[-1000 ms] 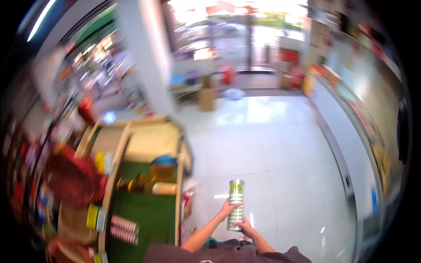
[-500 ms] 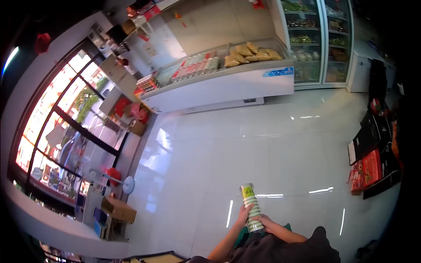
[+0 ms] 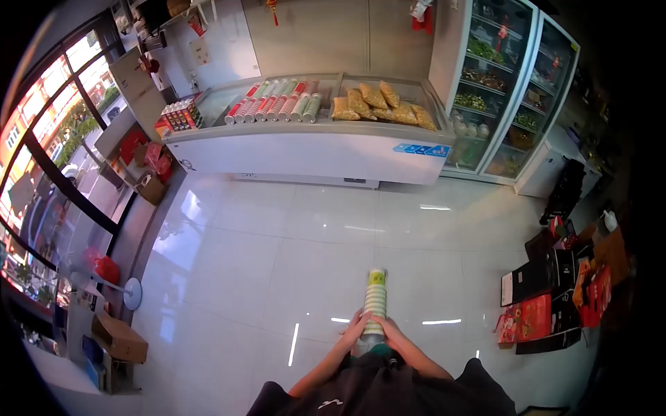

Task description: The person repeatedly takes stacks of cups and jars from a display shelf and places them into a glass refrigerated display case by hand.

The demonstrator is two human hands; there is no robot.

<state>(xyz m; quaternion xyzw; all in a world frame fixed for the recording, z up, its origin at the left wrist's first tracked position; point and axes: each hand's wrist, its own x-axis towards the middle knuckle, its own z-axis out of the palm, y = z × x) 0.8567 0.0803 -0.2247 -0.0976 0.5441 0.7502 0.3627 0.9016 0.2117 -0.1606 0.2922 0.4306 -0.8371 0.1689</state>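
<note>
Both my hands hold a clear tube [image 3: 375, 295] packed with a stack of green-and-white striped rounds, and a yellow-green label shows near its far end. What the rounds are I cannot make out. My left hand [image 3: 355, 327] is wrapped round the tube's left side near its lower end. Against the right side, my right hand [image 3: 390, 328] closes at about the same height. The tube points away from me, in front of my dark shirt [image 3: 374, 388]. Its nearest end is partly hidden by the hands.
Ahead stands a white chest freezer [image 3: 298, 156], with rows of similar striped tubes [image 3: 274, 102] and yellowish bags [image 3: 378, 104] on top. A glass-door fridge [image 3: 485, 90] is at the right. Boxes [image 3: 538, 312] lie right; a fan [image 3: 132, 293] and carton [image 3: 119, 338] stand left. Pale tiles [image 3: 305, 243] cover the floor.
My view has turned, so the freezer now lies more level and the tube points straighter ahead. My right hand has moved up along the tube, level with my left.
</note>
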